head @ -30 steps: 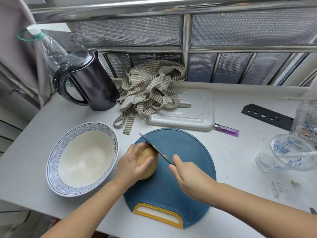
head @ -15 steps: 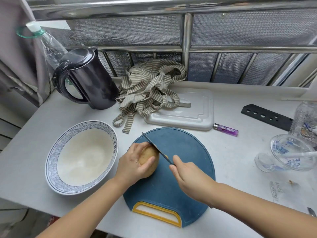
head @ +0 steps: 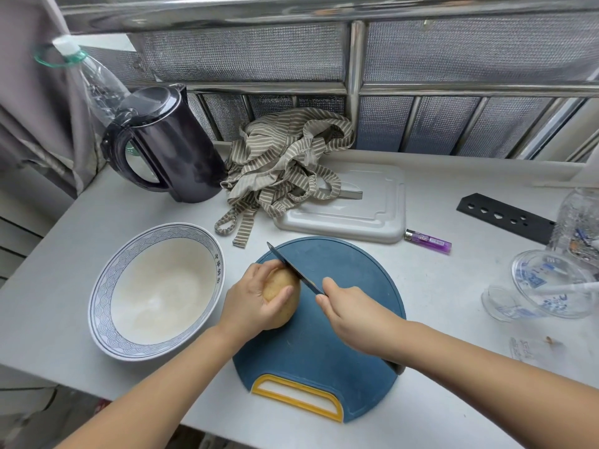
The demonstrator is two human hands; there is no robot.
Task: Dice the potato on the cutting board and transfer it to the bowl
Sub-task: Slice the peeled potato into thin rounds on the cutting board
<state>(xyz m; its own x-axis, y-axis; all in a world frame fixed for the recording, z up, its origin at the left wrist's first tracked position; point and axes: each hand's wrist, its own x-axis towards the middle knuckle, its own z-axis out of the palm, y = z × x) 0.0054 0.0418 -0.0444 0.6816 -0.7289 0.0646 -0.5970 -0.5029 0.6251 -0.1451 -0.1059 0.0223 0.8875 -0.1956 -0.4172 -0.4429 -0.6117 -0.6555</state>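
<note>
Blue board [head: 343,351], whole tan potato [head: 281,294] on it, uncut by my read. Left grip [head: 249,301] curled round the potato, thumb over its top. Right grip [head: 353,317] wrapped on the knife [head: 291,267] handle. The blade rests on the potato just right of the left thumb. Bowl [head: 97,296] just left of the left grip.

Risk: the potato is round with no flat face, so it may roll under pressure and the blade could skid toward the thumb.
</note>
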